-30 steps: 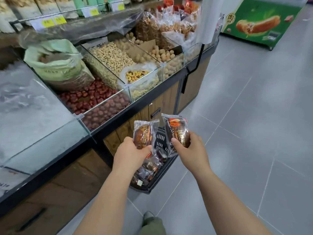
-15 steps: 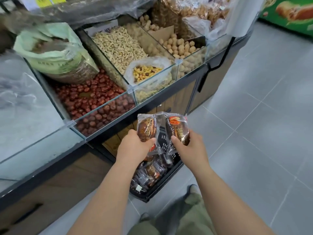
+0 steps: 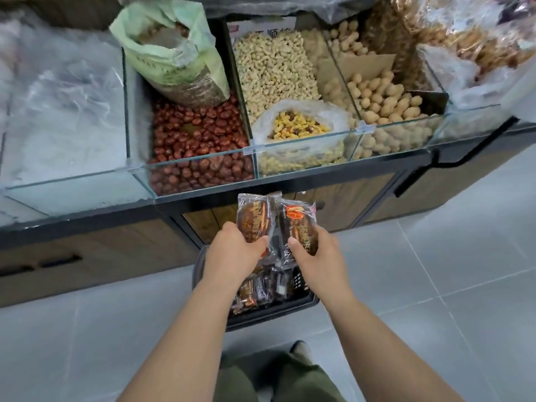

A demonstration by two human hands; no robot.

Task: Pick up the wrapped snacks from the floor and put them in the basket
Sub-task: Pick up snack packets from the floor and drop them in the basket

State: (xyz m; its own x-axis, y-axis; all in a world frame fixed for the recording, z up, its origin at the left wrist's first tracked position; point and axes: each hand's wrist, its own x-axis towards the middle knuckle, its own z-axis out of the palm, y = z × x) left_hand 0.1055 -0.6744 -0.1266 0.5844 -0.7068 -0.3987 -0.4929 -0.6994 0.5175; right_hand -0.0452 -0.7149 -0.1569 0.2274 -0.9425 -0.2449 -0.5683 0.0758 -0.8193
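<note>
My left hand (image 3: 232,256) grips a clear-wrapped brown snack (image 3: 253,219) by its lower edge. My right hand (image 3: 314,256) holds a second wrapped snack (image 3: 298,224) with an orange label, right beside the first. Both packets are upright and nearly touching, held above a black plastic basket (image 3: 301,288) on the floor. Several dark wrapped snacks (image 3: 261,288) lie inside the basket, partly hidden by my forearms.
A glass-fronted display counter (image 3: 290,187) stands just behind the basket, with bins of red dates (image 3: 197,134), peanuts (image 3: 272,68) and a green sack (image 3: 171,53). Grey floor tiles (image 3: 435,271) spread to the right. My green trouser legs and one shoe (image 3: 298,348) show below.
The view has swung down and left over the basket. Both hands have drawn their snacks closer together, now almost touching above the basket.
</note>
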